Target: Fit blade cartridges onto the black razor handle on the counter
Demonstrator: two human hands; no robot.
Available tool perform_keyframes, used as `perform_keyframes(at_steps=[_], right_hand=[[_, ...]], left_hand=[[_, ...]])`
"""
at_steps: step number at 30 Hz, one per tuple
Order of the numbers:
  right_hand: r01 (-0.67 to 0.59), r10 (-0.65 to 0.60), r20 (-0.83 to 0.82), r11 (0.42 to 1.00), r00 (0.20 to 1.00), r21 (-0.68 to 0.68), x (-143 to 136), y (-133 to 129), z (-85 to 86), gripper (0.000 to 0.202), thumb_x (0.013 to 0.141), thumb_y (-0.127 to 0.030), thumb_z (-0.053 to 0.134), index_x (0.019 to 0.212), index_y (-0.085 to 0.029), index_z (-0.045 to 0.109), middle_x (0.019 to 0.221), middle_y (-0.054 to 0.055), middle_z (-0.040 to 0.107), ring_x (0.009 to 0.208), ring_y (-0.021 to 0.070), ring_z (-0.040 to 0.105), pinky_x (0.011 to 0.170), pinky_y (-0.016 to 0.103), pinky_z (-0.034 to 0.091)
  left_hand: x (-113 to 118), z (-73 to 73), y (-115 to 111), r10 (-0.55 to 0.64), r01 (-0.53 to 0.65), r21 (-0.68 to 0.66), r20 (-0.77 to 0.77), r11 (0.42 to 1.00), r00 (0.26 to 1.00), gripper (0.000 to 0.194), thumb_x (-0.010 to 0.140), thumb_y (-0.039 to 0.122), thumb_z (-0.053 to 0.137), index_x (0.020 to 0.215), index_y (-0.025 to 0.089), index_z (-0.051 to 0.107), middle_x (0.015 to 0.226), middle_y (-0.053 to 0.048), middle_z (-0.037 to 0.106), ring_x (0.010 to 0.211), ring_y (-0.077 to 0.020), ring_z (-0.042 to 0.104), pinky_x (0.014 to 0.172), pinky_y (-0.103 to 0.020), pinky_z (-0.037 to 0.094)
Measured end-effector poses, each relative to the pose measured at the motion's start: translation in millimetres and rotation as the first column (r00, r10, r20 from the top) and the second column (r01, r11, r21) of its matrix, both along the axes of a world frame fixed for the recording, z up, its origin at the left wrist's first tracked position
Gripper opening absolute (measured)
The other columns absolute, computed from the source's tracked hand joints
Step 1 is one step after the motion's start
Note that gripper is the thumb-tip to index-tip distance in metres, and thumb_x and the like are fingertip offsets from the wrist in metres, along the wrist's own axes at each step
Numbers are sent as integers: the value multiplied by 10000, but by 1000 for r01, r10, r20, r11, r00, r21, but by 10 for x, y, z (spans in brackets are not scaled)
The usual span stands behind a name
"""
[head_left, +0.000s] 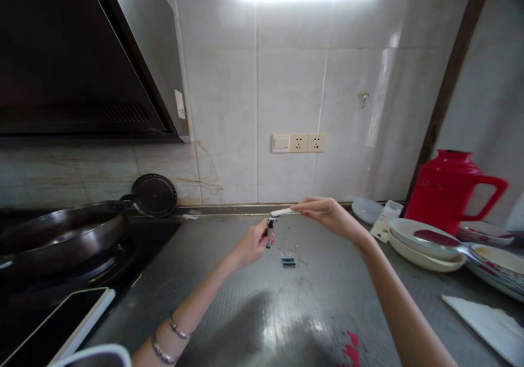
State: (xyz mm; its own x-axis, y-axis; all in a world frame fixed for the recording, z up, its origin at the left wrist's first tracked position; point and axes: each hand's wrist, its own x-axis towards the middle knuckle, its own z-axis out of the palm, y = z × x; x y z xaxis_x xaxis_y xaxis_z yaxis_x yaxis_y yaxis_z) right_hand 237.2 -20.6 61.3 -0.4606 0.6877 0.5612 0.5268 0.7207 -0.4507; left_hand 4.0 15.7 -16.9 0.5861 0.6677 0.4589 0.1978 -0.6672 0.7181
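Note:
My left hand [252,243] is closed around a small T-shaped tool [270,232], with a dark head on top and a grey shaft pointing down. Just above and to the right, my right hand [319,213] pinches a slim white stick-shaped piece [280,212] between thumb and fingers. The white piece's left end hovers close to the tool's head; whether they touch I cannot tell. Below the hands, on the metal counter [213,301], lies a small clear packet [289,261] with dark teal strips inside. The exact kinds of both held things are too small to make out.
To the left, a pan [61,236] sits on the black stove, with a phone [61,329] in front. A red thermos jug [446,192], stacked dishes [426,238] and a white paper [487,323] stand or lie right. Red scraps [351,349] are near the front.

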Motion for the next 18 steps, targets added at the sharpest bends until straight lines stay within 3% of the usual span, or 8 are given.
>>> perform_keyframes(at_steps=[9,14,18], right_hand=[[20,-21,19,995,1000,96,-56,7,-17,282,865,-281,471,1053,-226,674,885,56,656,789,160,596,713,267,433],[32,-48,88,983,995,181,-148,20,-42,288,893,-242,435,1068,-275,661,882,41,668,807,147,596,801,292,403],[89,-112,100,973,989,211,-9,141,-124,283,890,-231,443,1064,-266,663,861,44,668,777,147,598,818,318,391]], left_hand=[[-21,-34,50,3,-2,-40,30,999,1000,156,781,83,432,915,152,469,752,-30,613,704,-123,576,679,-252,439],[17,-50,40,3,-2,-43,24,999,1000,165,773,67,425,906,152,471,734,-24,600,696,-123,572,672,-251,437],[14,-52,40,-5,7,-45,30,999,1000,147,780,79,426,901,152,466,744,-22,601,700,-122,572,666,-248,438]])
